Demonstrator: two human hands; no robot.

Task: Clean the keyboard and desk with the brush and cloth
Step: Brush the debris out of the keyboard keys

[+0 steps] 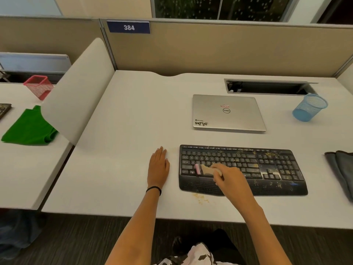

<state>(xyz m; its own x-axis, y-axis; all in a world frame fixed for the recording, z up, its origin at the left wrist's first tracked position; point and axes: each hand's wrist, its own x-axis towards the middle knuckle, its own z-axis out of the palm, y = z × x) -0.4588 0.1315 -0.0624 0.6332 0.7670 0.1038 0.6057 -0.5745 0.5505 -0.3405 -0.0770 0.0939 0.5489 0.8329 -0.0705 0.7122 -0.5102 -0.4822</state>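
Note:
A black keyboard (267,169) lies on the white desk (133,121), dotted with yellowish crumbs on its right half and palm rest. My right hand (227,175) grips a small wooden-handled brush (205,169) whose pink bristles touch the keys at the keyboard's left end. My left hand (158,166) rests flat on the desk just left of the keyboard, fingers straight. A small heap of crumbs (200,197) lies on the desk below the keyboard's front edge. A folded grey cloth (342,171) sits at the desk's right edge.
A closed silver laptop (227,112) lies behind the keyboard. A blue mesh cup (309,108) stands at the back right beside a cable hatch (267,87). On the neighbouring desk to the left are a green cloth (28,129) and a red mesh cup (39,86), beyond a white divider (76,88).

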